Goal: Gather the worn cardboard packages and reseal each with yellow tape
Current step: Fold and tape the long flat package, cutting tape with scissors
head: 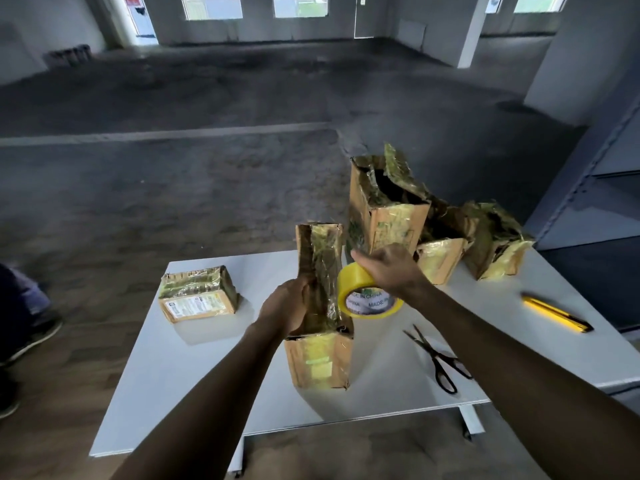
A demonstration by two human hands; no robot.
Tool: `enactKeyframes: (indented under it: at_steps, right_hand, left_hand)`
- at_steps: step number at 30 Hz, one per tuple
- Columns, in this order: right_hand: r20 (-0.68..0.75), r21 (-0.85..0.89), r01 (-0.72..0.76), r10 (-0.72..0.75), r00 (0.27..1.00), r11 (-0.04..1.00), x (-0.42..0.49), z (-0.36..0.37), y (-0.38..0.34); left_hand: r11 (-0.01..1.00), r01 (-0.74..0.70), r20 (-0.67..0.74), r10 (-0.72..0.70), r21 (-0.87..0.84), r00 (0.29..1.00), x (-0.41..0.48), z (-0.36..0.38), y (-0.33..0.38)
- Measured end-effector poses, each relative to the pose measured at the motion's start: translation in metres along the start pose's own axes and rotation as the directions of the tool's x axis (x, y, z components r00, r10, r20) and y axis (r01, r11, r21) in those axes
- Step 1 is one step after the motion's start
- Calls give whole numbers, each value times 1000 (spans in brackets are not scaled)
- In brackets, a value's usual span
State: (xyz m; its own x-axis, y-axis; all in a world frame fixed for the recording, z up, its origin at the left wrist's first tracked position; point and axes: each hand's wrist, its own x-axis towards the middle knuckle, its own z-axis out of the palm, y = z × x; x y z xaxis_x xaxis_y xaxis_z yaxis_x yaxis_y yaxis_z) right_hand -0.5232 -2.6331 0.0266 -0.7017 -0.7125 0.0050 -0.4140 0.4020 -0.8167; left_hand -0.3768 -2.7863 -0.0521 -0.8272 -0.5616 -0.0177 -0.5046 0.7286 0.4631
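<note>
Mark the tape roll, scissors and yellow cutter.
tape roll [349,287]: head view, yellow outer band.
scissors [432,352]: head view, at the pivot.
yellow cutter [556,312]: head view, middle of body.

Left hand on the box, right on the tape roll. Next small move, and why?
The left hand grips the box; the right hand holds the tape roll right beside it. So probably: press the tape's free end onto the box's worn face and pull the roll along it. Whether any tape is already stuck is unclear.

Left hand grips package; right hand holds tape roll.
</note>
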Motion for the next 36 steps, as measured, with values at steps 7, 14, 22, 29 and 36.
enactKeyframes:
  at_steps: [7, 14, 22, 29, 36]
  right_hand:
    - [-10, 260, -73, 79, 997, 963, -7, -2, 18]
    - [80, 362, -107, 84, 993, 926, -7, -5, 30]
    - [88, 731, -218, 228, 970, 647, -9, -3, 48]
    - [153, 711, -327, 317, 936, 623, -8, 18, 28]
    - [39, 498, -300, 325, 945, 814, 0, 16, 12]
  left_hand:
    - [925, -258, -105, 297, 279, 949, 11, -7, 24]
    - [880, -427, 44, 427, 207, 903, 43, -13, 48]
    - [913, -373, 76, 365, 165, 928, 45, 5, 43]
    - [880, -273, 122, 245, 389, 962, 33, 2, 39]
    - [866, -147, 39, 147, 477, 988, 27, 14, 48]
